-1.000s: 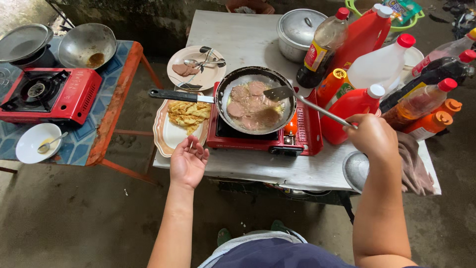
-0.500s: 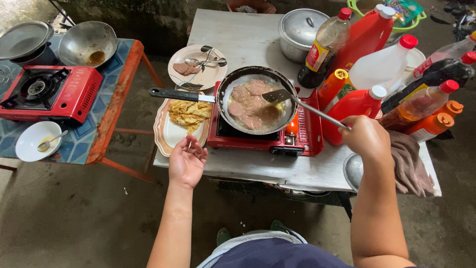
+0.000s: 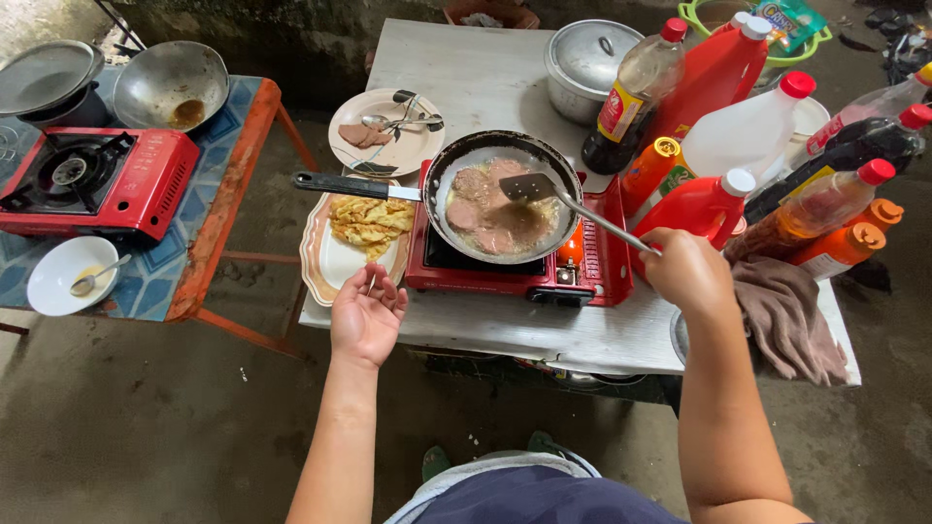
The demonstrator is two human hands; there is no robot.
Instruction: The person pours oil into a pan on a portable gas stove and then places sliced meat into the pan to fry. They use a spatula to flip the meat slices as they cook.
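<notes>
we are turning meat in the pan, right hand gripping the spatula, left hand open near the plate; next, slide under a slice.

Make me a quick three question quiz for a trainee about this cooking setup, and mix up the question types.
1. True or false: the right hand holds the spatula with its blade inside the frying pan.
2. Multiple choice: what lies on the scalloped plate just beyond the left hand? A) raw meat slices B) cooked egg pieces C) a folded cloth
3. Fill in: the frying pan sits on a red portable ____.

Key
1. True.
2. B, the yellow egg pieces; the left hand is open, palm up, and holds nothing.
3. Stove; the stove stands on the white table.
</notes>
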